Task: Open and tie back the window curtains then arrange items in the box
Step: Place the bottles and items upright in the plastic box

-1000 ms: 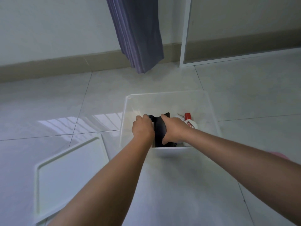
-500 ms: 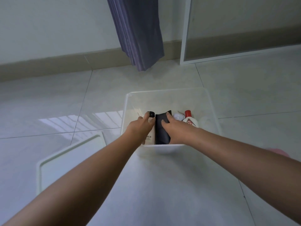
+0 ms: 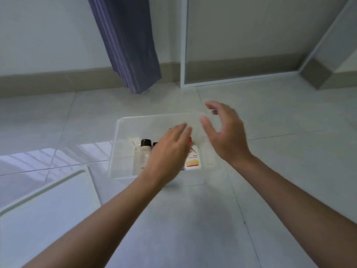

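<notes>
A clear plastic box [image 3: 123, 120] stands on the tiled floor in front of me. Inside it lie a pale bottle with a black cap [image 3: 144, 151] and a white bottle with a red cap and orange label [image 3: 193, 158]. My left hand [image 3: 170, 151] reaches flat over the box with straight fingers, hiding the dark item between the bottles. My right hand [image 3: 224, 134] hovers above the box's right side, fingers spread and relaxed, holding nothing. A grey-purple curtain [image 3: 131, 45] hangs at the wall behind the box.
The box's white lid [image 3: 44, 206] lies on the floor at the lower left. A white-framed panel [image 3: 183, 41] stands against the wall at the back right. A wall corner with beige skirting [image 3: 316, 74] juts out at the far right.
Both hands let go of the dark item and rose from the box. My right hand lifted up and to the right; my left hand now lies flat over the contents.
</notes>
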Demonstrator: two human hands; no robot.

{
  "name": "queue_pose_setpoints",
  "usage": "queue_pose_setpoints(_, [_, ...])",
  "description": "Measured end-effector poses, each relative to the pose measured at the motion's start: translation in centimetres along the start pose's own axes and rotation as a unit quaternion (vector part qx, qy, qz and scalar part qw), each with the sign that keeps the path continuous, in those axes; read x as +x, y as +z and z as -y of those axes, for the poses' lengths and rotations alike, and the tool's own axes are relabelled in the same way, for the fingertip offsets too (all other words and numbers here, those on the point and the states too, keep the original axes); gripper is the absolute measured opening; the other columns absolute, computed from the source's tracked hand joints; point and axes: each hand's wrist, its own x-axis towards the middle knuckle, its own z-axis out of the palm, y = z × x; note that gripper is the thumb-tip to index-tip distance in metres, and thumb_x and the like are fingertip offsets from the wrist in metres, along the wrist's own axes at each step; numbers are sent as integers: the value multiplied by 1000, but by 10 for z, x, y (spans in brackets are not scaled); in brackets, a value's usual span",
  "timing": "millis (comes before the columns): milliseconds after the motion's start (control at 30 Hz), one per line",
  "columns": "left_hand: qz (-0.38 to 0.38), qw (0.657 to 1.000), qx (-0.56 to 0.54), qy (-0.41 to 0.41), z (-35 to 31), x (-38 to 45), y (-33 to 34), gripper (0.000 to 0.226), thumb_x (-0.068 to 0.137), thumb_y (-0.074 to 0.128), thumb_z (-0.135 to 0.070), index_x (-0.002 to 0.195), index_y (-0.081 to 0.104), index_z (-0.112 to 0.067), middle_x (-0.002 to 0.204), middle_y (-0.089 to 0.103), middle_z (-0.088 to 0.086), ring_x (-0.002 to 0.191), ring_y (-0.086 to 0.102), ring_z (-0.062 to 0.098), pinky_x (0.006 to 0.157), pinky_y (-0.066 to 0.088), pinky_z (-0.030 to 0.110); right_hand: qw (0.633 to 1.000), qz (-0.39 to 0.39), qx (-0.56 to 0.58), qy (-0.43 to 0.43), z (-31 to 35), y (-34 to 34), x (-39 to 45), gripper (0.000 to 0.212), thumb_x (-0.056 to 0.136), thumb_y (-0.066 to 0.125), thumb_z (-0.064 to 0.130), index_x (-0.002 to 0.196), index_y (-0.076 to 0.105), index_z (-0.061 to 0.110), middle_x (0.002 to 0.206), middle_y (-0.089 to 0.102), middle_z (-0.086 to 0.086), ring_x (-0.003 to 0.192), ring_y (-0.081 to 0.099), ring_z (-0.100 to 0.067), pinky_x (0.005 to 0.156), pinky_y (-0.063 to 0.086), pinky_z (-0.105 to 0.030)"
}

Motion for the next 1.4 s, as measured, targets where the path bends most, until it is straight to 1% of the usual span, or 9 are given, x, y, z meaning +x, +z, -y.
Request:
queue_pose_setpoints(67, [2, 994, 28, 101, -26, -9, 19, 47, 100, 34, -29, 137, 47, -5, 144, 45, 14, 133, 44, 29, 111, 35, 41, 996, -60, -60, 13, -33, -19, -25, 33, 93, 57, 26, 122, 57, 10, 120, 61, -4, 110, 54, -18, 96, 43, -33])
queue_pose_setpoints(200, [18, 983, 63, 170, -52, -21, 48, 45, 99, 35, -26, 134, 51, -3, 141, 49, 14, 132, 46, 27, 110, 34, 44, 972, 5, -164, 166, -107, -43, -97, 53, 91, 51, 44, 132, 51, 11, 133, 53, -12, 123, 48, -29, 100, 42, -48])
queue_pose_setpoints(267, [10, 980, 72, 184, -53, -25, 57, 42, 93, 52, -15, 133, 52, -2, 139, 50, 15, 130, 47, 28, 107, 38, 45, 942, 64, -203, 259, -131, -54, -129, 69, 86, 58, 52, 141, 42, 13, 145, 41, -15, 132, 38, -33, 105, 37, -49])
queue_pose_setpoints(367, [38, 980, 92, 170, -52, -27, 58, 75, 65, 80, 3, 134, 50, -1, 141, 48, 16, 130, 47, 27, 105, 32, 45, 908, 134, -221, 331, -152, -66, -158, 81, 85, 63, 51, 148, 30, 14, 155, 24, -12, 139, 27, -33, 109, 31, -48])
queue_pose_setpoints(633, [45, 981, 100, 158, -58, -28, 54, 78, 59, 82, 4, 131, 53, -1, 138, 51, 16, 128, 50, 27, 104, 30, 42, 901, 140, -216, 351, -173, -65, -173, 52, 90, 62, 22, 138, 47, 9, 136, 47, -22, 118, 44, -42, 97, 40, -48])
queue_pose_setpoints(800, [34, 987, 6, 158, -54, -25, 49, 49, 89, 59, -6, 136, 48, -3, 143, 46, 13, 134, 42, 24, 109, 37, 42, 916, 104, -170, 348, -163, -56, -135, 60, 81, 70, 33, 132, 54, 5, 119, 58, -28, 107, 55, -43, 92, 44, -43])
queue_pose_setpoints(1067, [-83, 993, 45, -74, 53, -16, -19, 44, 101, 41, -13, 143, 36, -3, 151, 32, 12, 142, 28, 23, 117, 16, 32, 973, 14, -16, 229, -62, -15, -20, 67, 80, 74, 32, 138, 46, 13, 125, 55, -12, 107, 59, -28, 93, 51, -44])
queue_pose_setpoints(1233, [-83, 966, 10, -243, 102, -31, -30, 48, 104, 27, -25, 149, 26, -6, 157, 21, 8, 146, 16, 18, 119, 13, 31, 994, 82, 10, 78, -3, 24, 8, 68, 80, 74, 36, 137, 45, 14, 128, 54, -7, 110, 56, -23, 93, 51, -40])
queue_pose_setpoints(1400, [-45, 949, -30, -310, 109, -42, -18, 50, 104, 23, -29, 150, 23, -8, 158, 20, 5, 146, 16, 16, 118, 14, 28, 975, 211, -38, 51, 14, 70, 5, 71, 82, 71, 34, 142, 39, 12, 133, 51, -8, 120, 48, -27, 98, 39, -35])
